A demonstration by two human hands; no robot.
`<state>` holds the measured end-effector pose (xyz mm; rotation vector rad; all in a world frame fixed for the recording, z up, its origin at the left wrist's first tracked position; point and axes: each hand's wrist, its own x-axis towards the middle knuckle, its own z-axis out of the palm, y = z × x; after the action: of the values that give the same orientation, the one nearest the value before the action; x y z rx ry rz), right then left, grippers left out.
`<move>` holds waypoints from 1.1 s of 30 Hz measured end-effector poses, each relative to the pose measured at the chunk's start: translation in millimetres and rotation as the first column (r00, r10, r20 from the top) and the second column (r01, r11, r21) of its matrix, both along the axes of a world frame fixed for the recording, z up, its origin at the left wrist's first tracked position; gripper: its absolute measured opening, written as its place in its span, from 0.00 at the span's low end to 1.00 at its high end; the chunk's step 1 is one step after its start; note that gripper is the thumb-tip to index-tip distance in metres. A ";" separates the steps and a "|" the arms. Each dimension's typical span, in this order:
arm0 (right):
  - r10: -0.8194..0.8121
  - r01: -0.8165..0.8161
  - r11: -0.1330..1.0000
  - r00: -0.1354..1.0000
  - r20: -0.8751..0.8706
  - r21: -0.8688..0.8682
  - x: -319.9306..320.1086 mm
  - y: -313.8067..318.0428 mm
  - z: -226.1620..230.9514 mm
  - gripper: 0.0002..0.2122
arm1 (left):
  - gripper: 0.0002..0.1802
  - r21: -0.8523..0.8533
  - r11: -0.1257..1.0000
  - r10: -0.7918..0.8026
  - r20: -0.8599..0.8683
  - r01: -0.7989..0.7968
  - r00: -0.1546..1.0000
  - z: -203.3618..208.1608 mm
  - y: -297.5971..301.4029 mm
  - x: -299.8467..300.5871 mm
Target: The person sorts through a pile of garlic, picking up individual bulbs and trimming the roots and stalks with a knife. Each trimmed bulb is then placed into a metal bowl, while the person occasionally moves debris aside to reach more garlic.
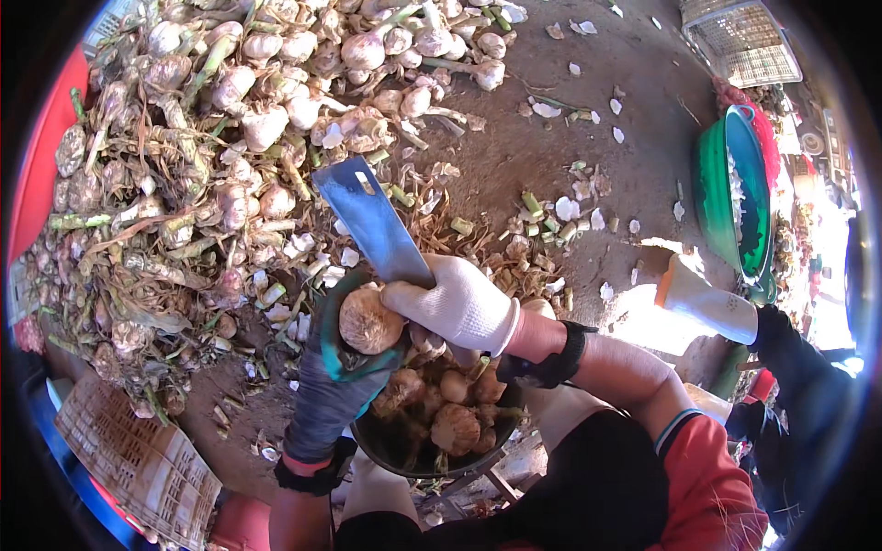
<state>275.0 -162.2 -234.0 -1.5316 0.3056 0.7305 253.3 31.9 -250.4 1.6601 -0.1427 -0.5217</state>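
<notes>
My left hand (323, 381), in a grey and teal glove, is closed round a garlic bulb (370, 321) whose pale, rough root side faces up. My right hand (469, 298), in a white knit glove, grips a cleaver (372, 220); its handle is hidden in the fist. The broad blade points up and to the left, with a slot near its far end. The right thumb lies beside the bulb. Below both hands, between my knees, sits a dark round basin (390, 466) containing several garlic bulbs (456, 430).
A large heap of garlic with stalks (211, 174) fills the left and far side. Cut stems and peel litter the dirt floor (597, 119). A plastic crate (138, 459) stands lower left, another crate (742, 41) far right, near a green tub (717, 197). Someone's dark-clothed limb (804, 386) is at right.
</notes>
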 end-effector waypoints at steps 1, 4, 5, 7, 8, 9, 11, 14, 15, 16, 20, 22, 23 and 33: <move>0.016 -0.012 0.999 0.995 -0.096 0.047 -0.4 0.1 0.5 0.14 | 0.42 0.263 0.963 -0.113 0.219 0.053 0.969 -0.8 2.9 2.3; 0.033 -0.004 0.991 0.978 -0.207 0.136 -5.6 2.6 -3.8 0.14 | 0.42 0.438 0.899 -0.209 0.427 0.002 0.880 -4.1 6.3 -0.2; 0.012 -0.003 0.997 0.993 -0.116 0.078 -7.4 3.9 -4.5 0.14 | 0.42 0.282 0.959 -0.089 0.195 0.031 0.977 -3.2 7.6 -2.4; 0.075 -0.043 0.989 0.970 0.229 -0.140 -11.0 3.5 -5.4 0.12 | 0.41 0.139 0.990 -0.033 -0.044 0.039 0.998 -2.0 10.9 -2.6; 0.224 -0.082 0.948 0.859 0.461 -0.308 -16.3 -0.5 -13.6 0.10 | 0.41 0.139 0.989 -0.035 -0.044 0.041 0.998 -6.0 17.3 -5.4; 0.309 -0.101 0.923 0.769 0.560 -0.370 -21.0 -3.4 -11.3 0.09 | 0.39 0.192 0.979 -0.036 -0.168 0.069 0.985 -5.6 21.6 -6.3; 0.390 -0.108 0.895 0.661 0.641 -0.433 -25.8 -5.7 -10.9 0.08 | 0.35 0.157 0.988 0.024 -0.172 0.003 0.985 -1.1 16.0 -9.0; 0.448 -0.141 0.874 0.604 0.659 -0.465 -28.0 -3.8 -15.0 0.07 | 0.28 0.705 0.708 -0.504 0.555 -0.052 0.662 -23.7 32.8 -18.0; 0.468 -0.147 0.863 0.591 0.657 -0.483 -28.9 -6.4 -16.0 0.07 | 0.28 0.702 0.710 -0.504 0.557 -0.050 0.660 -23.3 33.0 -22.2; 0.487 -0.152 0.853 0.578 0.655 -0.500 -29.8 -8.0 -17.5 0.07 | 0.24 0.657 0.753 -0.418 0.445 0.028 0.792 -22.2 33.9 -28.1; 0.514 -0.097 0.821 0.555 0.654 -0.562 -30.4 -7.2 -31.5 0.06 | 0.15 0.553 0.833 -0.212 0.276 0.025 0.937 -28.3 35.2 -40.8; 0.481 -0.042 0.851 0.462 0.745 -0.524 -28.0 -10.1 -35.4 0.07 | 0.16 0.525 0.850 -0.190 0.238 0.039 0.953 -18.5 29.5 -41.6; 0.471 -0.024 0.856 0.446 0.761 -0.516 -28.4 -10.1 -37.8 0.07 | 0.16 0.496 0.867 -0.169 0.196 0.051 0.966 -11.5 27.6 -41.2; 0.244 0.143 0.816 0.793 0.558 -0.560 -0.5 -48.3 -49.2 0.06 | 0.36 0.259 0.595 -0.766 -0.102 0.761 0.634 52.9 -9.5 -13.6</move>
<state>274.5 -210.4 -283.1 -2.2835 -0.0241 0.1259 239.7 22.4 -197.5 1.8350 -0.8754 -1.2319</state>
